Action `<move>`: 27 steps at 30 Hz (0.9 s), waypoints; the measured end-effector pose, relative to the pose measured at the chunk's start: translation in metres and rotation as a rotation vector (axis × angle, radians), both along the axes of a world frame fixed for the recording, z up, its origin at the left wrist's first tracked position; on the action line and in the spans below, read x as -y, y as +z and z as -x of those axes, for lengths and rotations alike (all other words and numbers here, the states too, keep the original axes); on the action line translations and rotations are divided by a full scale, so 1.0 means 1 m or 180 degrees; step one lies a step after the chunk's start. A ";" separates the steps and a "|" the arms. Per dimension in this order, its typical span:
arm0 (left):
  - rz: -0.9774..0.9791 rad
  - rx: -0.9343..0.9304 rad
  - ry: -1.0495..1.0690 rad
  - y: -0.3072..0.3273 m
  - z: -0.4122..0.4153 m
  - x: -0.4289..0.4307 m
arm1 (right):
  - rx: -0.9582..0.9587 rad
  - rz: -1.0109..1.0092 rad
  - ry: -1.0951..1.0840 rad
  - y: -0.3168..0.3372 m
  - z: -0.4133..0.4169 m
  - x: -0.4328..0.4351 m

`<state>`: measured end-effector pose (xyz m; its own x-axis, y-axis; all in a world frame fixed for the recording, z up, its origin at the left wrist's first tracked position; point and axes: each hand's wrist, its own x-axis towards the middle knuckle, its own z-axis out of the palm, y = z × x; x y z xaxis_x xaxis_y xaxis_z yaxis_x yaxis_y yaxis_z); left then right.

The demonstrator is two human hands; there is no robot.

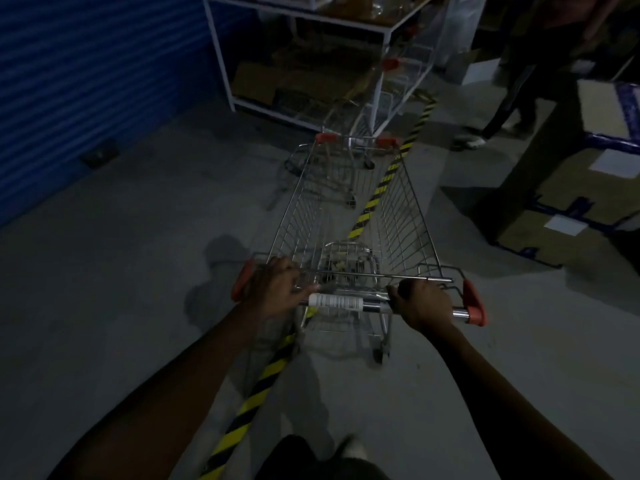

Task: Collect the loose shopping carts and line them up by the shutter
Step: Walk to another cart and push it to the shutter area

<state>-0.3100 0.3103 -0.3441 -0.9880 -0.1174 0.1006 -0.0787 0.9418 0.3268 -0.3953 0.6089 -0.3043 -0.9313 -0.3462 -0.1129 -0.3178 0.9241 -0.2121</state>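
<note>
– While both hands hold its handle, where is the shopping cart (349, 216)?
– On the grey concrete floor (138, 271), straight ahead of the person. It straddles a yellow-and-black striped tape line (372, 200) that runs under the basket and back between the forearms.
– And the fingers?
– The left hand (277, 289) is curled over the handle bar (375, 303) beside its red end cap. The right hand (424, 303) is wrapped round the bar near the other red cap (474, 304). Both sets of fingers are clamped on the bar.
– Any writing?
– A white label (334, 301) wraps the bar between the hands. It carries dark print, too small and blurred to read.
– What lies beyond the nose?
– A second cart (356, 141), with a red-ended handle and a similar white label, is right at the front of the held one. I cannot tell whether they touch.
– The shutter?
– The blue ribbed shutter (86, 81) fills the left side, well apart from both carts. A white-framed rack (301, 15) of dim goods stands behind the second cart. Stacked cardboard boxes (568, 188) with blank-looking white stickers and blue strapping sit to the right. Another person's legs (509, 109) show near them.
</note>
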 end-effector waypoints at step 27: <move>-0.0575 0.0422 0.2071 0.023 0.376 0.123 | -0.0076 -0.0122 0.1317 -0.004 0.487 0.202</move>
<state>-0.6859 0.1869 -0.3207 -0.7133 -0.6946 -0.0932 -0.6600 0.6210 0.4228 -0.8823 0.4072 -0.3081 -0.7170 -0.6878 -0.1131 -0.6685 0.7245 -0.1681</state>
